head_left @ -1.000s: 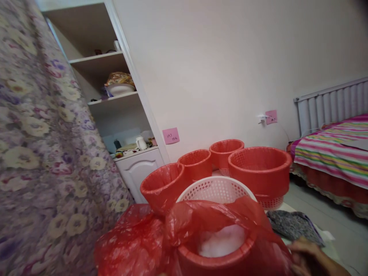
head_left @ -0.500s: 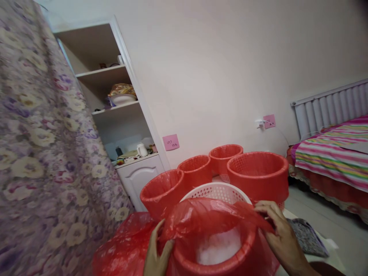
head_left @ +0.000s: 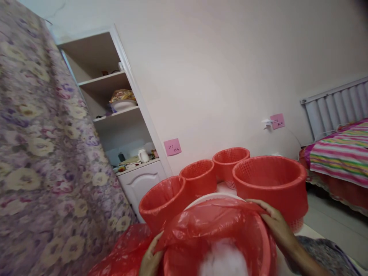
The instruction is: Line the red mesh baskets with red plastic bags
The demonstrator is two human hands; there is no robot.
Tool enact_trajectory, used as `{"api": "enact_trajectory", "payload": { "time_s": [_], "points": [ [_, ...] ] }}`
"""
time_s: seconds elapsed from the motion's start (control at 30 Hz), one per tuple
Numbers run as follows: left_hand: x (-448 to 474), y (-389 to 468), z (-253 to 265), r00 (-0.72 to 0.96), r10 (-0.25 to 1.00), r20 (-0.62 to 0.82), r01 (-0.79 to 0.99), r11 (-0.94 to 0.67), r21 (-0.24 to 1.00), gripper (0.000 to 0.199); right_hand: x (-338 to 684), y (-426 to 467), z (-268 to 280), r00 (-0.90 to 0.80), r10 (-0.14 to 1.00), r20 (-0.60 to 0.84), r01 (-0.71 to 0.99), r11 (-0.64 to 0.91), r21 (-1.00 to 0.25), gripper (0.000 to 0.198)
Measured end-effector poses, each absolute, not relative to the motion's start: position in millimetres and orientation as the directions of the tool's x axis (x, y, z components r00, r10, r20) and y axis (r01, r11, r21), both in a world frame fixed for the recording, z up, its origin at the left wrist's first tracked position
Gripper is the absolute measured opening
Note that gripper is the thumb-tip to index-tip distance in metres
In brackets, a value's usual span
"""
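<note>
Red bag [head_left: 212, 226]: half over the near basket's [head_left: 172, 264] rim.
Left hand [head_left: 151, 258]: pinching bag edge.
Right hand [head_left: 273, 222]: fingers clamped on far edge.
Next, likely: stretch it evenly down.

Ahead of your hands, four red baskets [head_left: 270, 184] crowd together behind the bagged one [head_left: 218, 237], blocking reach forward. The floral curtain [head_left: 43, 153] walls your left. Open floor [head_left: 336, 226] lies right, before the bed [head_left: 339, 161].

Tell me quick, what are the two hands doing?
Left hand: gripping the red plastic bag at the basket's near left side.
Right hand: pinching the same bag's far right edge.
</note>
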State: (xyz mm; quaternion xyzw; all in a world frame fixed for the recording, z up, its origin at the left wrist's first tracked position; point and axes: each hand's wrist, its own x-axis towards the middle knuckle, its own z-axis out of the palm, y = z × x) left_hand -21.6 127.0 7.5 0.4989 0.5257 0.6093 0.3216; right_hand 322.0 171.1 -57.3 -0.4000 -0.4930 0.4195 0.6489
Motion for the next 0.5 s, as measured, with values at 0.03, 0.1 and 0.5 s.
{"api": "enact_trajectory", "payload": {
  "time_s": [0.03, 0.1, 0.5],
  "points": [
    [-23.2, 131.9, 6.1, -0.308, 0.909, 0.281, 0.147, -0.246, 0.958, 0.031, 321.4, 174.3, -58.3, 0.145, 0.945, 0.292, -0.178, 0.316, -0.932, 0.037],
    [-28.4, 143.4, 1.3, -0.309, 0.913, 0.266, 0.147, -0.23, 0.962, 0.029, 320.8, 179.7, -61.3, 0.129, 0.947, 0.294, -0.213, 0.316, -0.925, 0.034],
    [-23.6, 195.2, 14.6, -0.107, 0.994, 0.029, -0.019, -0.031, 0.999, 0.02, 320.4, 215.8, -56.5, 0.016, 0.97, 0.242, -0.517, 0.216, -0.828, 0.018]
  ]
}}
